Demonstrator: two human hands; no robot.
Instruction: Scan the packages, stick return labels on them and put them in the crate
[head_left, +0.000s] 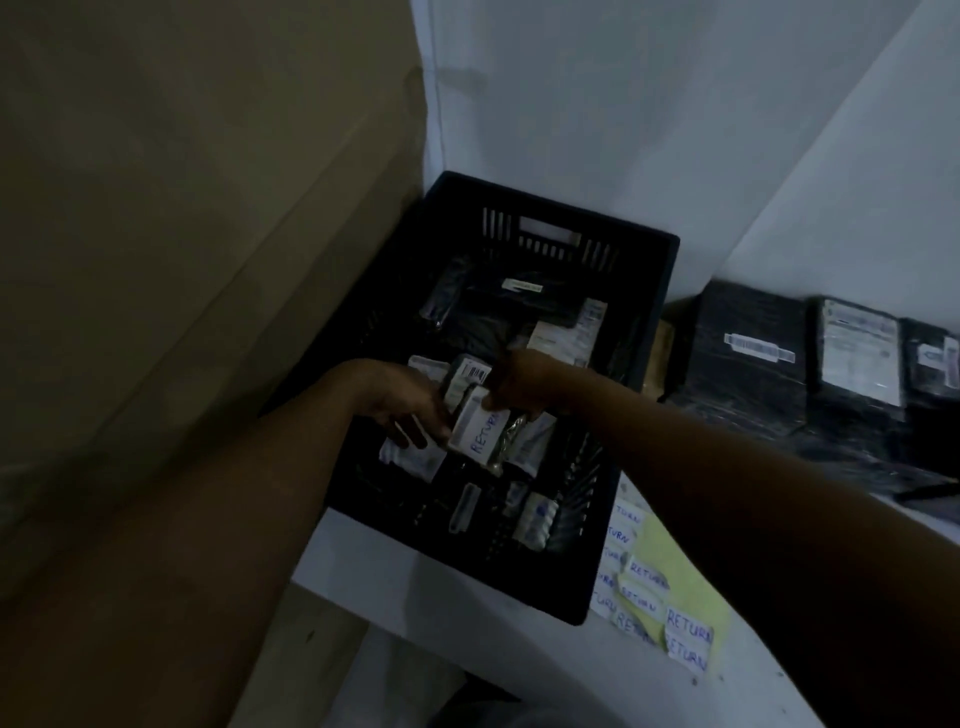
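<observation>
Reaching into the black plastic crate (655, 291) with slotted walls, both hands meet over one small flat package (475, 434) with a white paper label reading "RETURN"; the left hand (402, 402) touches its left edge with fingers rather straight and spread, and the right hand (524, 387) pinches its upper corner in a closed grip. The package lies between the two hands, above other small packets (530, 517) in shiny wrapping inside the crate. On the white bench (395, 582), beside the crate, a yellow sheet (670, 566) carries handwritten return labels (688, 631), and further right stand dark wrapped parcels (748, 353) with barcodes.
</observation>
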